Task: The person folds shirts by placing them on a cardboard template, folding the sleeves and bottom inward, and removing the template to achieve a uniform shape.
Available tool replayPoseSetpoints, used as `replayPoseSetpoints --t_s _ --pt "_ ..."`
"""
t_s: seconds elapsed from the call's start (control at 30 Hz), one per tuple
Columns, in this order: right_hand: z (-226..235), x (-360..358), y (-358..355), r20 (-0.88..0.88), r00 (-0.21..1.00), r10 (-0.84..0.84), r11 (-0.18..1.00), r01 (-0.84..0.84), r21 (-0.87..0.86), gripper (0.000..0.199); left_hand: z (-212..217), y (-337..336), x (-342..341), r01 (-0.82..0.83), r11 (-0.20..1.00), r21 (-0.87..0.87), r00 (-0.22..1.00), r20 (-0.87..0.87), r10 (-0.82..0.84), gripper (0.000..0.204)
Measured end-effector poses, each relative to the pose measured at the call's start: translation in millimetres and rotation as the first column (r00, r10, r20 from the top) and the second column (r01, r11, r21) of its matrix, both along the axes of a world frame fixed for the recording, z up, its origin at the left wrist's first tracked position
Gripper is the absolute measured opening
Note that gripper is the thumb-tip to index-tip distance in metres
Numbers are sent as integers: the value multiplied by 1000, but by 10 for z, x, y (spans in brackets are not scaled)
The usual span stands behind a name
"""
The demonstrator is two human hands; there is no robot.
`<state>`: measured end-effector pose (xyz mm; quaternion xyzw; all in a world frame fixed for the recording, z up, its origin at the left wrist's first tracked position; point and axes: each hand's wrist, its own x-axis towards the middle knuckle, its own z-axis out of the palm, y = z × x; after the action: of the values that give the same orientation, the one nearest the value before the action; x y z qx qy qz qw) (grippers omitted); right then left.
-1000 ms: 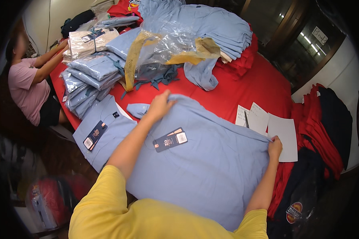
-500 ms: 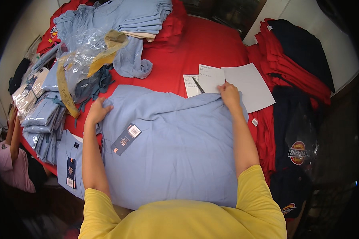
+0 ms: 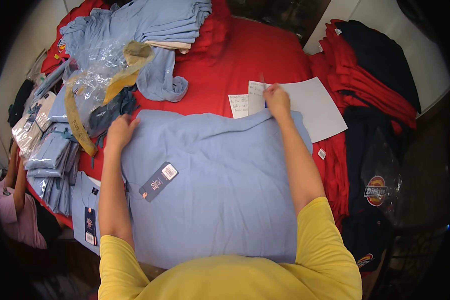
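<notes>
Main item: one light blue shirt, spread broad and fairly flat directly in front of the wearer, its upper edge creased. A dark hang tag lies on it near the left side; tagging is judged complete on this piece. It lies outside any bag, so bagging is judged outstanding.

Left hand: at the shirt's upper left corner, fingers loosely curled; whether they pinch the cloth is not shown clearly. Right hand: above the shirt's upper right edge, over the papers, fingers closed around what appears to be a pen, blurred. Written notes lie beneath and beside that hand, with a blank white sheet adjoining. Whether any entry is complete cannot be judged.

Left of the wearer: a second tagged shirt, partly behind the forearm, also unbagged. Beyond it, a stack of bagged shirts, judged finished pieces. Far side: a pile of unbagged blue garments, judged to be remaining stock, with loose clear plastic lying against it
</notes>
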<state>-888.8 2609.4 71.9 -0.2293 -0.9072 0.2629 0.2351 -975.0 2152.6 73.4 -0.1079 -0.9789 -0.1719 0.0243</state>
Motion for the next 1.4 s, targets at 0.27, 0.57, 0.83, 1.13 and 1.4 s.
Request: replayPoseSetpoints --t_s 0.27,0.57,0.83,1.13,1.4 --pt "186 -517 887 -181 983 -20 944 79 321 14 -182 598 -113 220 942 252 961 108 -254 55" --pt "-132 -205 342 131 990 51 880 -106 462 16 340 678 35 137 939 316 791 536 -296 54" --pt "-235 1147 634 186 961 203 754 -274 597 21 544 655 258 464 842 273 666 519 -536 41" --pt "38 1932 576 60 953 295 949 -300 93 13 729 433 536 511 758 405 601 463 -652 33" --pt "407 2553 437 354 917 186 982 -189 -25 14 717 182 966 546 805 230 716 371 -591 49"
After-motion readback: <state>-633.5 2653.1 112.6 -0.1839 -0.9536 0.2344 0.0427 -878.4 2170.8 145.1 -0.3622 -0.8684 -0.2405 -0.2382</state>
